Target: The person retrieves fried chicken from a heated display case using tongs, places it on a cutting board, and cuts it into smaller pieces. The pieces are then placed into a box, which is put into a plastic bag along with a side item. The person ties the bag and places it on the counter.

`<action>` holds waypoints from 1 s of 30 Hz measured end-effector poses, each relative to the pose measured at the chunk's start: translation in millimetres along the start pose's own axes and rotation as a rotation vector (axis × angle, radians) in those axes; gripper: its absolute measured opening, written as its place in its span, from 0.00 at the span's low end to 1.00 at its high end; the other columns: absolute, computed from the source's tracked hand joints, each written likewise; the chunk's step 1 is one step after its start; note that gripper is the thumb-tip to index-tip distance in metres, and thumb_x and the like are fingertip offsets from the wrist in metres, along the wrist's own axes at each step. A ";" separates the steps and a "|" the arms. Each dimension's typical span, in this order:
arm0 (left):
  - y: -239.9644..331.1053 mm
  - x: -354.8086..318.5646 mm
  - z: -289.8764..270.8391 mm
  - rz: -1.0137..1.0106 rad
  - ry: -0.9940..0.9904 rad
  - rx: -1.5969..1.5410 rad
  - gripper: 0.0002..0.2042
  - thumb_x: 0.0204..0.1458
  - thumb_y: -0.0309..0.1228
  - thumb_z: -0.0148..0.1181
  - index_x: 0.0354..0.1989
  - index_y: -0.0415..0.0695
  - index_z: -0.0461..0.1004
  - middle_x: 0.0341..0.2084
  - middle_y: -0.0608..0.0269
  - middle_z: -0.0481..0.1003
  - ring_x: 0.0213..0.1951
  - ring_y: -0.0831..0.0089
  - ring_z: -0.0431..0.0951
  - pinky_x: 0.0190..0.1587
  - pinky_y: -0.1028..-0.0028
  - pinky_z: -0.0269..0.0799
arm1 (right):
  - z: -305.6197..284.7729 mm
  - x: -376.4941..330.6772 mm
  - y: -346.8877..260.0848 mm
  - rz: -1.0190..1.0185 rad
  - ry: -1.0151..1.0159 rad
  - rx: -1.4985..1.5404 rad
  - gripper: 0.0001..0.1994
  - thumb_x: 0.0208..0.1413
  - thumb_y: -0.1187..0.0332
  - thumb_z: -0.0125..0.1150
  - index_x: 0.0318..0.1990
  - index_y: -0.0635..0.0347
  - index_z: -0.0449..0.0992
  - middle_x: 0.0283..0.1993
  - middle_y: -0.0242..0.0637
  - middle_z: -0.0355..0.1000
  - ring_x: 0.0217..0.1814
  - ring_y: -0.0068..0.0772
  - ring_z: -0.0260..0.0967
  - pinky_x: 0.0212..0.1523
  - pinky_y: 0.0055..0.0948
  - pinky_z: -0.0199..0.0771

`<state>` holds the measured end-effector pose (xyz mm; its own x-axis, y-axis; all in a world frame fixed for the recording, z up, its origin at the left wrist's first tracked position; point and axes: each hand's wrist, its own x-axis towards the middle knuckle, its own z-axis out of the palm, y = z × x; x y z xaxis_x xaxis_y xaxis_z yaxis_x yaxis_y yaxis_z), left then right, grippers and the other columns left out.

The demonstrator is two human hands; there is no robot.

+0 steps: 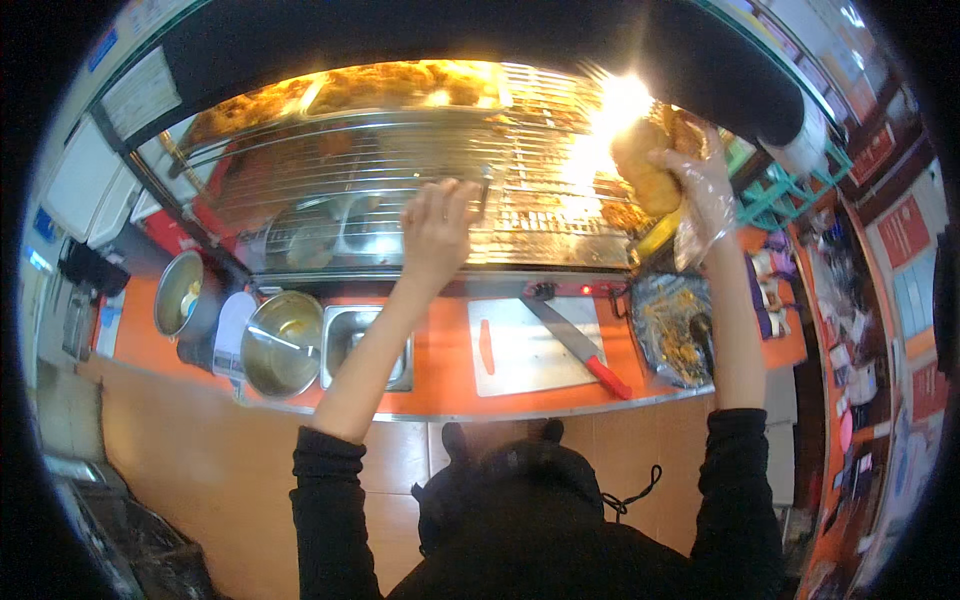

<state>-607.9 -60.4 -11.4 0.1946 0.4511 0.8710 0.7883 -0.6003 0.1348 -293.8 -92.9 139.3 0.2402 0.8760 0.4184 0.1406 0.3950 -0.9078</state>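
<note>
My right hand (703, 195), in a clear plastic glove, grips a large golden-brown piece of fried food (645, 170) at the right end of a lit display warmer (590, 255). Bright lamp glare washes out part of that spot. My bare left hand (437, 228) is raised at the middle of the warmer's front, its fingers curled beside a small dark upright part (485, 196). Whatever those fingers close on is blurred. Behind it run the wire racks (540, 170), with crumbs on the right side. More fried food (400, 85) fills a tray at the back.
On the orange counter (445, 350) lie a white cutting board (510, 365) and a red-handled knife (572, 345). Metal bowls (283, 345) and a square steel pan (368, 370) stand left; a plastic-lined tray with crumbs (672, 330) sits under my right forearm. A teal rack (795, 190) is far right.
</note>
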 end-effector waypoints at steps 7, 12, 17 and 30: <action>26.7 13.8 10.9 0.106 -0.052 0.046 0.20 0.43 0.30 0.67 0.48 0.51 0.74 0.47 0.64 0.70 0.54 0.61 0.66 0.54 0.59 0.57 | -79.6 -111.6 25.4 -0.035 0.039 -0.298 0.35 0.36 0.82 0.71 0.58 0.56 0.68 0.58 0.38 0.66 0.63 0.34 0.62 0.67 0.33 0.60; 66.4 13.7 37.7 0.081 -0.068 0.027 0.19 0.46 0.30 0.65 0.49 0.51 0.74 0.47 0.65 0.70 0.54 0.61 0.66 0.56 0.58 0.56 | -183.0 -169.4 154.0 0.492 0.182 -0.128 0.33 0.37 0.81 0.70 0.55 0.56 0.67 0.54 0.39 0.68 0.55 0.35 0.67 0.58 0.35 0.69; 112.8 10.5 90.0 0.107 -0.068 0.019 0.20 0.49 0.30 0.64 0.53 0.50 0.73 0.48 0.60 0.70 0.55 0.60 0.65 0.57 0.56 0.55 | -250.9 -214.6 268.6 0.387 0.190 -0.495 0.33 0.37 0.78 0.68 0.55 0.51 0.66 0.49 0.35 0.70 0.52 0.35 0.69 0.57 0.34 0.70; 184.9 3.5 143.4 0.093 -0.077 0.022 0.19 0.63 0.41 0.52 0.55 0.39 0.70 0.46 0.48 0.68 0.48 0.47 0.68 0.49 0.49 0.62 | -153.2 -209.3 171.5 0.276 -0.511 -0.886 0.32 0.31 0.52 0.73 0.48 0.51 0.72 0.40 0.46 0.75 0.47 0.51 0.74 0.43 0.48 0.75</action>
<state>-377.8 -75.1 -51.2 0.3108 0.4442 0.8403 0.7774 -0.6275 0.0442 -172.8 -250.9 -99.6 -0.0331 0.9983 -0.0479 0.8424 0.0021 -0.5388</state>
